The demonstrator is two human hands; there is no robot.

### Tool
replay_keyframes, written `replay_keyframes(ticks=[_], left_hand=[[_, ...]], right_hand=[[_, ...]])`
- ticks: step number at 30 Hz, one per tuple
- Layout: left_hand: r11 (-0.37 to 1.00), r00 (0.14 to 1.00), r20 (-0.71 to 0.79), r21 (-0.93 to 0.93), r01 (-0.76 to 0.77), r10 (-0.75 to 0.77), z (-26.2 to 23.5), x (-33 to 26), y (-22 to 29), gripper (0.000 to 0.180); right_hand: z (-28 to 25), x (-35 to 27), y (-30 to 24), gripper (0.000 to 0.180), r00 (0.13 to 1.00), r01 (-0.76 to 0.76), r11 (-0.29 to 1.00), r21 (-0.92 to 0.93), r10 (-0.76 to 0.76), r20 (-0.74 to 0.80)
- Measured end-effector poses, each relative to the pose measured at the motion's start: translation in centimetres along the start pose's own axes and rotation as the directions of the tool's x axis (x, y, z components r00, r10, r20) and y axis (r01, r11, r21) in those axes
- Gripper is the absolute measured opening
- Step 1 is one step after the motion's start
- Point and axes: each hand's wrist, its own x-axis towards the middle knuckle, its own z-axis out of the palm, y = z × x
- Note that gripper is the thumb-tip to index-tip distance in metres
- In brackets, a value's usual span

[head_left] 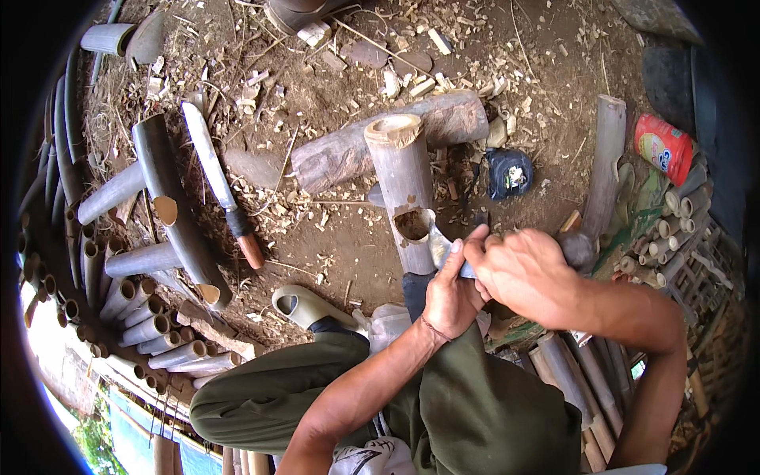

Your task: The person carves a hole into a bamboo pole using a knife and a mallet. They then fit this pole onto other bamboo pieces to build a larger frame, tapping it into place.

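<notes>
two hands: right hand (526, 273) clenched on knife (438, 245), left hand (451, 297) gripping bamboo tube (404, 182), whose long axis runs straight away from both, blade at its side hole (412, 225).

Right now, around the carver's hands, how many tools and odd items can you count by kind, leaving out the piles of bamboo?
Bamboo tube being carved: 1
Small blade in the right hand, steadied by the left hand: 1
Machete with wooden handle: 1
Log under the tube: 1
Tape measure: 1
Red can: 1
Total: 6
</notes>
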Motion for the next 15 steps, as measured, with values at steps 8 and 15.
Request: replay_keyframes(ticks=[8,15], left_hand=[[0.805,0.905,-0.355,0.593,0.022,0.236,-0.1,-2.2,2.4,0.042],[0.333,0.852,-0.322,0.924,0.188,0.413,-0.7,-3.4,5.5,0.046]], right_hand=[[2.8,0.6,-1.7,0.041,0.985,-0.172,0.867,0.468,0.139,0.104],[9.2,2.0,-5.7,0.051,0.927,-0.192,0.582,0.79,0.371,-0.048]])
